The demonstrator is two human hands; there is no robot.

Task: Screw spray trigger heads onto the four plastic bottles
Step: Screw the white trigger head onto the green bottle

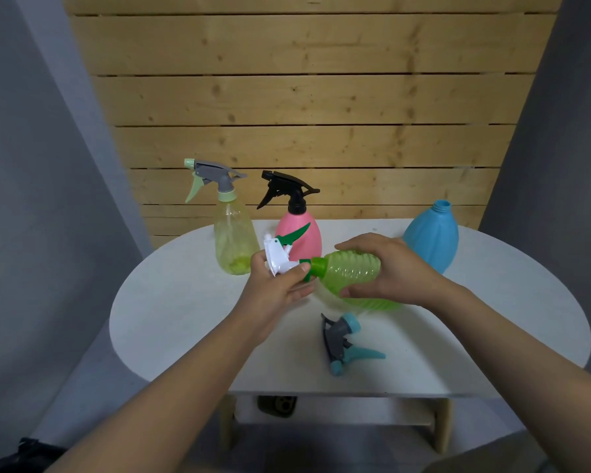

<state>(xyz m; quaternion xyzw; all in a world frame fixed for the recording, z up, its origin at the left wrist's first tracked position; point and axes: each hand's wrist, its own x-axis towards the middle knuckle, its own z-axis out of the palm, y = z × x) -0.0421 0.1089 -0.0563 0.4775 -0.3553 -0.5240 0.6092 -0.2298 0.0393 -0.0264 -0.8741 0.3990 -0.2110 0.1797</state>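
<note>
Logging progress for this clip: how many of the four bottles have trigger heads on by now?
Two look done: the yellow bottle and pink bottle. In hand: right hand holds the green bottle, left hand its white trigger head. Left: blue bottle, blue-grey trigger head on the table.

Loose trigger head [347, 343] on table [171, 319]; open bottle [432, 235] far right.

The counter [185, 302] is plain white. Toward its far edge stand a clear yellowish bottle [235, 237] with a grey and pale-green trigger head [212, 177], a pink bottle [302, 233] with a black trigger head [285, 187], and a blue ribbed bottle [432, 233]. The ribbed bottle [350, 276] over the middle is translucent green, its trigger head [282, 256] white and dark green. Near the front edge lies a grey and blue trigger head [343, 341].
</note>
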